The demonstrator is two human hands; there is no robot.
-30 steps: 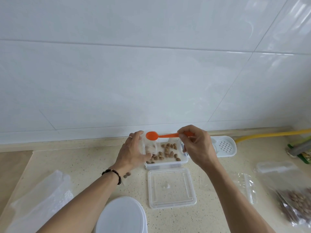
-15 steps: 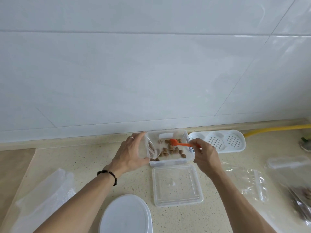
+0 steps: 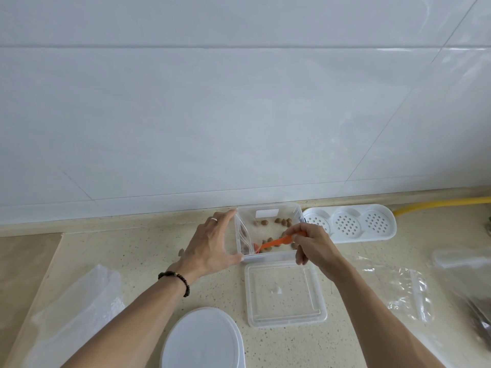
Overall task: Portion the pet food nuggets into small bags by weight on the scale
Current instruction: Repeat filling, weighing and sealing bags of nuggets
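Note:
A clear plastic box (image 3: 268,257) stands by the wall with several brown pet food nuggets (image 3: 281,221) scattered on its floor. A small clear zip bag (image 3: 243,239) stands inside the box against its left wall. My left hand (image 3: 212,244) grips the box's left side, thumb at the near corner. My right hand (image 3: 310,244) pinches the handle of an orange spoon (image 3: 273,243), whose bowl is low in the box near the bag. A white oval scale (image 3: 203,341) sits at the bottom edge.
The box's clear lid (image 3: 285,293) lies just in front of it. A white perforated tray (image 3: 349,224) sits to the right, with a yellow hose (image 3: 441,203) behind. Empty zip bags (image 3: 406,290) and a nugget-filled bag (image 3: 478,312) lie right. Crumpled plastic (image 3: 77,312) lies left.
The spoon has come down from above the box's rim into the box, and its bowl has swept left toward the bag. My left hand has stayed on the box.

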